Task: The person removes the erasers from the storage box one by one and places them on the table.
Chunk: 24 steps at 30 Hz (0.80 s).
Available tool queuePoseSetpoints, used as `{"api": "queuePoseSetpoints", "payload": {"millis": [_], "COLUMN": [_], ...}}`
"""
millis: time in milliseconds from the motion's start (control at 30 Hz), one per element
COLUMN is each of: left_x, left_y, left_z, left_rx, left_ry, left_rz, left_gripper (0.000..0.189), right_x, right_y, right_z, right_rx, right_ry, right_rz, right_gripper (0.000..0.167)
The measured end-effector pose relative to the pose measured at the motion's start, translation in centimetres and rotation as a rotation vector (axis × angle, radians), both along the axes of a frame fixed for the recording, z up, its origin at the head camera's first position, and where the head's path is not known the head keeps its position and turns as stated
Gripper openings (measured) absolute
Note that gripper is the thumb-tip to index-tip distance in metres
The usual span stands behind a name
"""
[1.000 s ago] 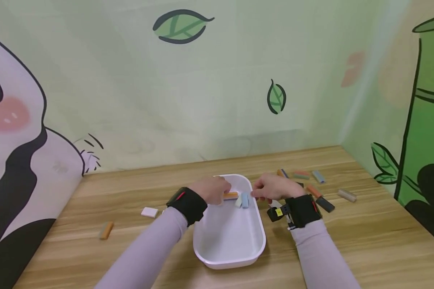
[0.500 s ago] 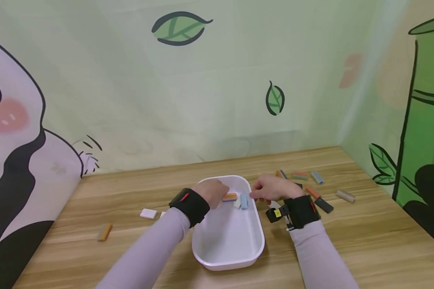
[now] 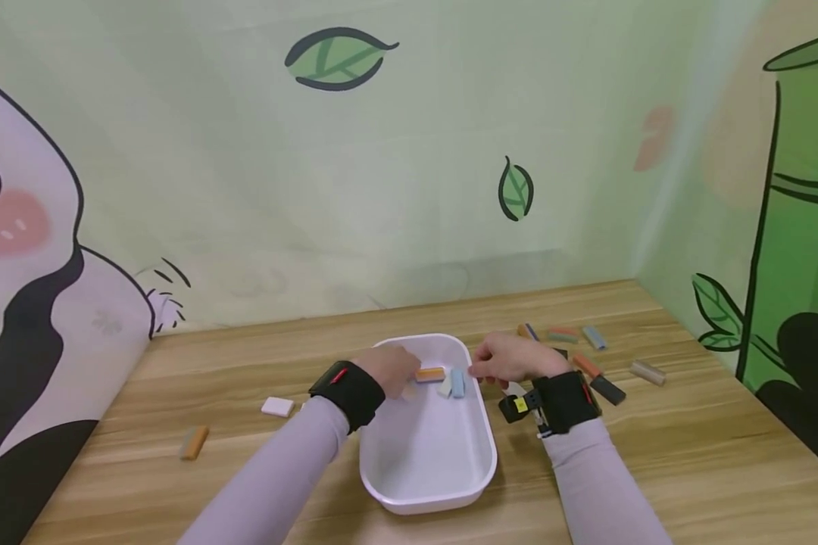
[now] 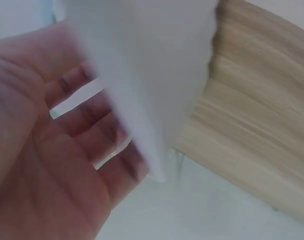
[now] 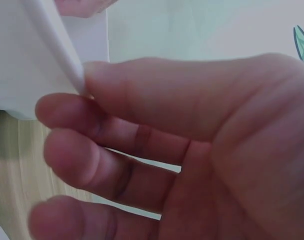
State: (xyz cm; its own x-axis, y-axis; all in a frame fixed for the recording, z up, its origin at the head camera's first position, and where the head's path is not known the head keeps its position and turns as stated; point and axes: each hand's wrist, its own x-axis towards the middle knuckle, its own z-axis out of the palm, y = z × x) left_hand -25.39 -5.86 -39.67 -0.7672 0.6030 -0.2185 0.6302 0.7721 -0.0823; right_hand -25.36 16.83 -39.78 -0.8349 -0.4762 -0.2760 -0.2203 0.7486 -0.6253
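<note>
A white oblong tray [image 3: 429, 454] stands on the table in the head view. My left hand [image 3: 388, 369] reaches over its left rim, fingers loosely bent and partly inside; the tray wall hides some fingertips in the left wrist view. Beside these fingers lies a small orange block [image 3: 430, 375]. A light blue block [image 3: 457, 383] and a pale block [image 3: 445, 387] lie close to it, also in the tray. My right hand [image 5: 156, 125] pinches the tray's right rim between thumb and index finger, with the other fingers bent below.
Several small blocks lie right of the tray, among them an orange one [image 3: 586, 365], a black one [image 3: 608, 390] and a grey one [image 3: 648, 372]. To the left are a white block [image 3: 277, 406] and an orange-grey block [image 3: 194, 443]. A printed cloth [image 3: 409, 189] hangs behind the table.
My left hand has drawn a little to the left, away from the orange block, which now shows more fully in the tray. The right hand keeps its pinch on the rim.
</note>
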Motion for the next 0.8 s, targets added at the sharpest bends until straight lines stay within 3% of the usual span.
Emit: {"api": "queuePoseSetpoints", "payload": {"millis": [100,267,433,600,800], "left_x": [-0.2,-0.3,-0.6,-0.4,0.9], "left_y": [-0.1,-0.8,-2.6,-5.9,-10.9], "left_z": [0.6,1.6,2.6,3.6,3.0], "left_rx": [0.072,0.214,0.336,0.489,0.62], "left_ry": [-0.087,-0.156,-0.134,-0.091,-0.053], "left_rz": [0.048,0.061,0.041,0.022,0.085], "left_gripper": [0.015,0.015,0.015,0.017,0.013], "right_x": [0.0,0.0,0.0,0.0,-0.1], "right_y": [0.0,0.0,0.1,0.3,0.2], "right_z": [0.0,0.0,-0.1,0.0,0.0], "right_rx": [0.011,0.023,0.022,0.027,0.023], "right_ry": [-0.006,-0.007,-0.005,-0.003,-0.002], "right_rz": [-0.013,-0.019,-0.009,-0.013,-0.007], "right_gripper": [0.027,0.027,0.027,0.028,0.027]}}
